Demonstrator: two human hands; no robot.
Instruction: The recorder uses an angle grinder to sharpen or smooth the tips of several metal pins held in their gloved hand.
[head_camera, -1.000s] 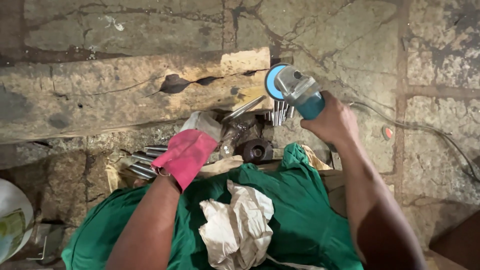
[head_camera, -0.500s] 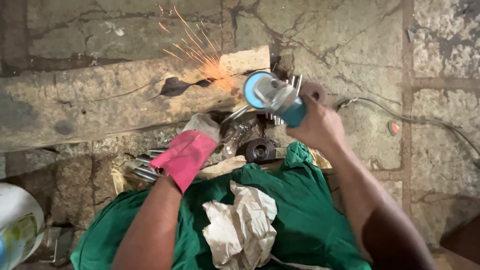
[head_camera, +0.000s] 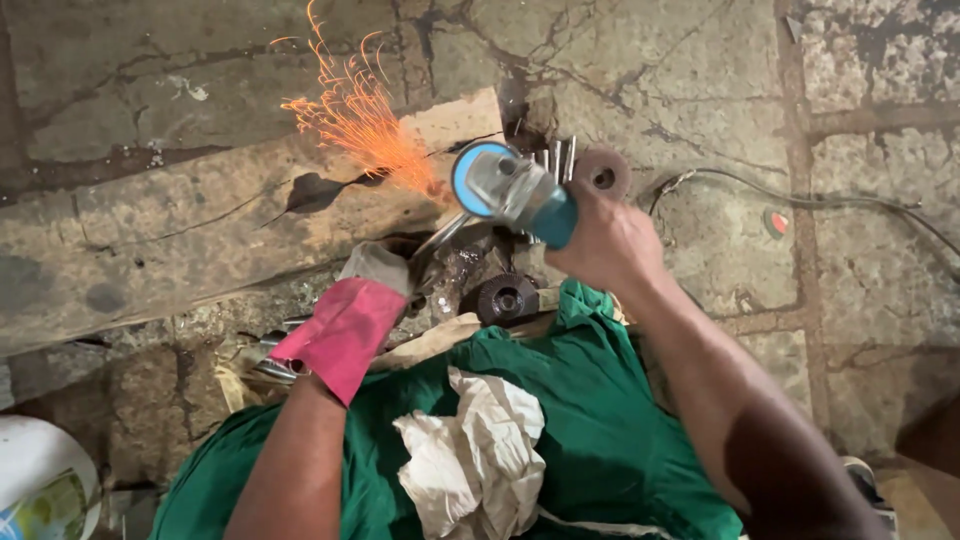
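My right hand (head_camera: 610, 240) with grip closed around the blue angle grinder (head_camera: 515, 190), its disc on a thin metal piece (head_camera: 440, 235), my gloved left hand (head_camera: 350, 320) clamped on that piece, orange sparks (head_camera: 360, 125) over the wooden plank (head_camera: 180, 240).

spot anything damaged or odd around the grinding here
The wooden plank has a dark split hole right beside the sparks. The left hand wears a glove, but the right hand holding the angle grinder is bare.
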